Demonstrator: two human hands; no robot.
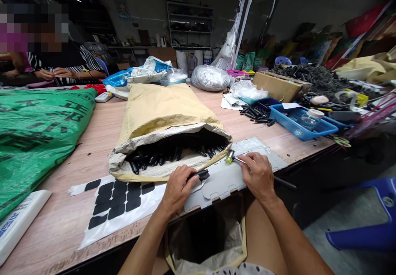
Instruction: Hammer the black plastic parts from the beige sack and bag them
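Observation:
My left hand [180, 186] is closed around a black part [201, 175] near the table's front edge. A small hammer [229, 157] with a yellow-green face is gripped by its handle in my right hand [257, 175], just right of the black part. Under both hands lies a grey board [224, 180]. Behind my left hand, an open yellow sack [167, 102] lies on its side with many black pieces [161, 157] in its mouth. A white sheet [148, 205] with black rounded squares [117, 200] is to the left.
Below the table edge, an open sack [241, 242] sits between the legs. A green sack [40, 130] covers the left side. At right are a blue basket [297, 128], a cardboard box [274, 86] and a blue stool [365, 233]. A person [66, 62] sits across the table.

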